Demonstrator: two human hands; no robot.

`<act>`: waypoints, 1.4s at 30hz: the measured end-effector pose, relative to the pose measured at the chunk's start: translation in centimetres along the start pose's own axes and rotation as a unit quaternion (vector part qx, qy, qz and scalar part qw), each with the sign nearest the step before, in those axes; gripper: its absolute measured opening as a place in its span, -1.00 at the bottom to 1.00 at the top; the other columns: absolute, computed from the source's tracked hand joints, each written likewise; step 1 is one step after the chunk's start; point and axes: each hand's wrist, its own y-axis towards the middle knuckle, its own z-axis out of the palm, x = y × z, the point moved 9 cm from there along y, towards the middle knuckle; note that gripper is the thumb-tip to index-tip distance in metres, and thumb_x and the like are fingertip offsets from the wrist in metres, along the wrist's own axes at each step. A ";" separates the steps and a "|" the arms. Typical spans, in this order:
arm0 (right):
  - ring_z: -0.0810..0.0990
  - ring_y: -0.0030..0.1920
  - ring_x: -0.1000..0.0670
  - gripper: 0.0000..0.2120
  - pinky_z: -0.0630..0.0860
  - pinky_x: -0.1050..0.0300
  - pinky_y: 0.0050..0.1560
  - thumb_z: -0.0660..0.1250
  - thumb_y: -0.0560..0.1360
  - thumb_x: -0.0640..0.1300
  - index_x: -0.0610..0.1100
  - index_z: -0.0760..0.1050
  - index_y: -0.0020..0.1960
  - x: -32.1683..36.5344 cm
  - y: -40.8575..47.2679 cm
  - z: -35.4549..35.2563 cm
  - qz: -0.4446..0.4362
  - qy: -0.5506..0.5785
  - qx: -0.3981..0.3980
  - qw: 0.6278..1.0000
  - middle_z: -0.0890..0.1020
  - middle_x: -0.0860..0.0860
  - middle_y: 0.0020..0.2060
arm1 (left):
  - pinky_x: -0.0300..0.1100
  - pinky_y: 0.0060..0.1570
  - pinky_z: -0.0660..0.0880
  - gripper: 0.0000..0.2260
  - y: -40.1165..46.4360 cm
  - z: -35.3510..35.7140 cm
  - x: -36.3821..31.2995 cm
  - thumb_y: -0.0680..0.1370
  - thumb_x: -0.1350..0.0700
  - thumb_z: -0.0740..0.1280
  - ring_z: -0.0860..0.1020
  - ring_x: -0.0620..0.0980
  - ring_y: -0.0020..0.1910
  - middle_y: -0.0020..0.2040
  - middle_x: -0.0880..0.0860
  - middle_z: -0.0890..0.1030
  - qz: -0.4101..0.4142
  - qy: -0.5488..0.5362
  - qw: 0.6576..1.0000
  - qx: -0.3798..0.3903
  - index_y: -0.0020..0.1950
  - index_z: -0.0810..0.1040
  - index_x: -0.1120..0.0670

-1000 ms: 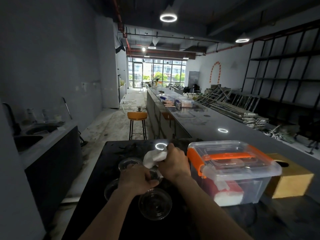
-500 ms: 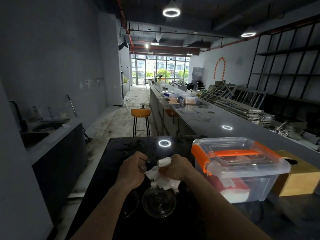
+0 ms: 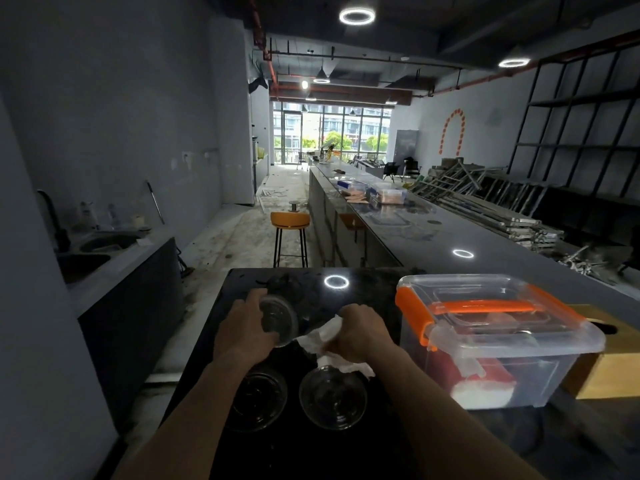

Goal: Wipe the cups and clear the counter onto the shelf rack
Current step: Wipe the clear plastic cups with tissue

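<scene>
grey walls [image 3: 104,98] | ring lights [image 3: 356,16] overhead | far windows [image 3: 329,133] — bright | orange stool [image 3: 290,221] on dusty floor [image 3: 239,237]

You have three clear plastic cups on the black counter [image 3: 346,455]. One cup [image 3: 278,320] is lifted and tipped on its side, mouth facing you. The other two cups [image 3: 258,398] [image 3: 332,398] stand upright side by side nearer you. A crumpled white cloth [image 3: 323,336] overhangs the right one's rim.

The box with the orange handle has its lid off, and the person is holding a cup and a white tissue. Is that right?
Not quite. In the head view the box has its lid on. The rest holds: the left hand holds a cup and the right hand the white tissue.
</scene>
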 end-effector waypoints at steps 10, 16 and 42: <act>0.56 0.09 -0.02 -0.49 0.45 0.25 -0.06 0.51 0.41 -0.30 -0.09 0.40 0.27 2.7 -2.0 -4.6 -0.088 0.235 -0.067 0.966 0.56 -0.05 0.14 | -0.17 -0.28 0.49 -0.87 -1.3 -3.7 0.5 0.53 0.24 0.34 0.58 -0.02 -0.31 -0.22 0.08 0.64 -0.044 -0.210 0.971 0.107 -0.01 0.65 0.08; 0.68 0.06 -0.03 -0.64 0.65 -0.01 0.12 0.52 0.39 -0.18 -0.13 0.60 0.17 6.0 -4.8 -3.0 -0.132 0.082 0.150 0.976 0.71 -0.08 0.06 | -0.18 -0.27 0.37 -0.90 -4.0 -2.7 1.7 0.44 0.16 0.38 0.52 -0.02 -0.29 -0.33 0.00 0.58 -0.018 -0.084 0.976 0.199 -0.29 0.61 0.07; 0.56 -0.12 0.01 -0.53 0.51 0.14 -0.15 0.49 0.37 -0.35 -0.16 0.33 0.16 4.9 -7.0 -4.8 -0.144 0.249 -0.034 0.957 0.55 -0.04 -0.08 | -0.09 -0.09 0.60 -0.53 -6.8 -5.2 0.1 0.38 0.37 0.40 0.64 -0.02 -0.05 0.02 -0.04 0.63 0.032 -0.291 0.955 -0.046 0.09 0.52 -0.15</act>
